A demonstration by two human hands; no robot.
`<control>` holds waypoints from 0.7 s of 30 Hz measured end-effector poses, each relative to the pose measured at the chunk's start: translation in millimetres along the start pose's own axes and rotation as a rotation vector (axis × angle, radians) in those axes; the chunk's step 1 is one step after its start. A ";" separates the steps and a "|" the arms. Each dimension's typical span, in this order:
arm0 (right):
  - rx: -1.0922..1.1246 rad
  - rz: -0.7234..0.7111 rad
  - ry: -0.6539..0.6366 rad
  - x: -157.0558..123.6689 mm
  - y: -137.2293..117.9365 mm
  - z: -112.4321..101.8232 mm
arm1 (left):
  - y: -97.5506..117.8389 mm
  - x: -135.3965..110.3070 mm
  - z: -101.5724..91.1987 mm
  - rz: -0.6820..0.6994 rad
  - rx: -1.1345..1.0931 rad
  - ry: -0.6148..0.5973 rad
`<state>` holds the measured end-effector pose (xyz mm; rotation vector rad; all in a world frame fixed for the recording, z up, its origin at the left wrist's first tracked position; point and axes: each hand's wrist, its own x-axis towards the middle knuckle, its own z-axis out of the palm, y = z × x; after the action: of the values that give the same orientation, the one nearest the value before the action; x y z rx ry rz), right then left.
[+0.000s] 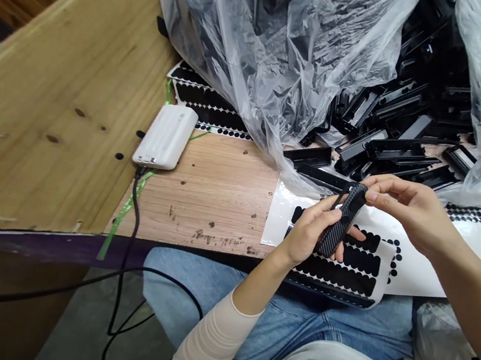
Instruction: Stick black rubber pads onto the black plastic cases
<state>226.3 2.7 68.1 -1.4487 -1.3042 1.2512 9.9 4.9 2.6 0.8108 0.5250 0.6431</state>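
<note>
Two legs in jeans (186,284) are nearest, and a dot sheet (346,277) overhangs the edge of the table (219,195) above them. Over that sheet, the left hand (311,229) grips a black part (331,239), thumb pressed on its upper face and fingers beneath. Its long axis slants: near end toward the person and slightly left, far end away and to the right. The right hand (411,210) pinches that far end between thumb and forefinger. A white sheet (418,274) lies under the dots and stretches rightward. On the left, a white power bank (165,137) trails a cable (135,230) near a wooden board (66,89). Farther off, a pile (399,114) of black parts points every way, its left side blocked by a clear bag (283,58).
</note>
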 end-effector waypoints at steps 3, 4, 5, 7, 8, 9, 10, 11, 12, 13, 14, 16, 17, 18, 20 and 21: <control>-0.012 -0.009 0.005 -0.4 -0.4 1.2 | -0.3 0.2 0.0 0.006 0.001 -0.002; -0.012 -0.010 0.005 -0.6 -0.6 1.6 | -0.3 0.1 0.0 0.008 0.000 -0.002; -0.012 -0.011 0.004 -0.8 -0.7 1.8 | -0.2 0.0 0.1 0.008 0.000 -0.002; -0.018 -0.011 0.002 -1.3 -0.7 2.0 | 0.1 -0.4 0.2 0.006 0.001 -0.002; -0.022 -0.012 0.002 -1.6 -0.5 2.1 | 0.2 -0.5 0.2 0.004 0.000 -0.002; -0.026 -0.014 0.004 -1.8 -0.2 2.2 | 0.2 -0.6 0.2 0.002 -0.002 -0.002; -0.028 -0.018 0.008 -2.0 0.1 2.3 | 0.2 -0.7 0.3 0.000 -0.004 -0.003; -0.029 -0.023 0.011 -2.2 0.4 2.7 | 0.2 -0.7 0.3 -0.002 -0.006 -0.005; -0.028 -0.030 0.017 -2.3 0.7 3.1 | 0.2 -0.7 0.3 -0.002 -0.007 -0.006; -0.029 -0.036 0.021 -2.4 0.8 3.7 | 0.2 -0.6 0.3 -0.004 -0.008 -0.008; -0.033 -0.042 0.027 -2.4 0.7 4.4 | 0.3 -0.6 0.4 -0.005 -0.008 -0.010; -0.053 -0.052 0.040 -2.7 0.3 5.7 | 0.5 -0.5 0.5 -0.007 -0.007 -0.011; -0.068 -0.058 0.046 -2.9 0.1 6.3 | 0.6 -0.4 0.5 -0.007 -0.007 -0.012; -0.084 -0.068 0.052 -3.1 0.0 6.8 | 0.6 -0.3 0.5 -0.006 -0.007 -0.011; -0.119 -0.102 0.056 -3.8 0.2 7.4 | 0.7 -0.1 0.5 -0.003 -0.009 -0.010; -0.138 -0.125 0.057 -4.3 0.5 7.5 | 0.7 -0.1 0.5 -0.003 -0.010 -0.010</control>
<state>219.1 -1.9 66.9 -1.4633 -1.4428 1.0491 9.9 5.0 3.5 0.8035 0.5137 0.6385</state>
